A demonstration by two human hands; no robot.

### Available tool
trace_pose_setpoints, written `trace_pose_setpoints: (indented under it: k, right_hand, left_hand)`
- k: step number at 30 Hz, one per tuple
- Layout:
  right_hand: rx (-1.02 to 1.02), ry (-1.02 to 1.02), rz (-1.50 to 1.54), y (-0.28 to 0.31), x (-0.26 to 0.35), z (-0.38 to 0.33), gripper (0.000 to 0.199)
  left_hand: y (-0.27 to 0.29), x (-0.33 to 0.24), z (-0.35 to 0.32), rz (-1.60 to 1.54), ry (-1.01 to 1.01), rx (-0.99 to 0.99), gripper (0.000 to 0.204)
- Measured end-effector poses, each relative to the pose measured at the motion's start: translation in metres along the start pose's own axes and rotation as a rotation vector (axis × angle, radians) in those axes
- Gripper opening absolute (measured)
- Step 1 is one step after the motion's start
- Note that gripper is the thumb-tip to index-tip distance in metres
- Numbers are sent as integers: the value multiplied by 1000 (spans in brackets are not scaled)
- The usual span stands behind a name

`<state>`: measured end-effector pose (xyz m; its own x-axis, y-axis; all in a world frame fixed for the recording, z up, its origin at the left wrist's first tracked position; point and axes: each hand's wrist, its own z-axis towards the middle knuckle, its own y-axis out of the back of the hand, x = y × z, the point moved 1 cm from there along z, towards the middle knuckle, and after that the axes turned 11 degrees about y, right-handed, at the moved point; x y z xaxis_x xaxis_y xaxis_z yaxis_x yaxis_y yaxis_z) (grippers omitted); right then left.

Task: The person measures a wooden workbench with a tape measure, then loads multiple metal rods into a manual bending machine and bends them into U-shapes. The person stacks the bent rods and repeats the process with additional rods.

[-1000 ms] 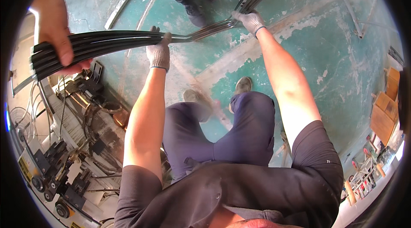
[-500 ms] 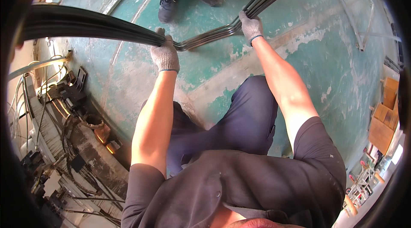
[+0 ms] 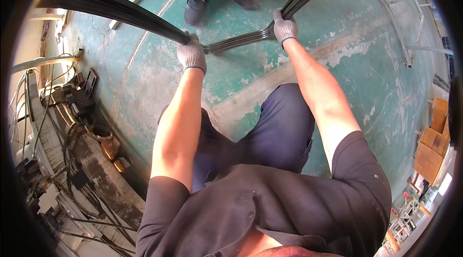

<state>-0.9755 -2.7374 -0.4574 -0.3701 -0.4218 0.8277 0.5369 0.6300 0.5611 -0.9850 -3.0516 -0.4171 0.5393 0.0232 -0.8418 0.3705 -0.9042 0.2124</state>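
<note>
A bundle of several dark bent metal tubes (image 3: 241, 42) spans the upper part of the view, with a short middle stretch and two long legs running up and outward. My left hand (image 3: 191, 55), in a grey knitted glove, is closed round the bundle near its left bend. At the right bend, my right hand (image 3: 285, 26) in a matching glove grips it too. Both arms are stretched out ahead of me. The far ends of the legs run out toward the rim.
Another person's dark shoes (image 3: 197, 4) stand just beyond the tubes. Machinery with cables (image 3: 72, 102) lines the left side. Metal frames (image 3: 410, 30) stand at the far right, and wooden boxes (image 3: 430, 151) at the right. The green painted floor (image 3: 241, 71) is worn and patchy.
The left leg of the tube bundle has tilted more steeply, its outer end higher in view. My left hand has shifted slightly right; both hands keep their grip.
</note>
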Motion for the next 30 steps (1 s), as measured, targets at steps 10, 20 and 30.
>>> trace_pose_setpoints:
  k: [10, 20, 30]
  right_hand:
    - [61, 57, -17, 0, -17, -6, 48]
    - [67, 70, -16, -6, -24, -9, 50]
    - [89, 31, 77, -3, -31, -10, 44]
  left_hand:
    - [2, 9, 24, 203, -205, -91, 25]
    - [-1, 13, 20, 167, -229, -164, 24]
    - [5, 11, 31, 293, -195, -10, 50]
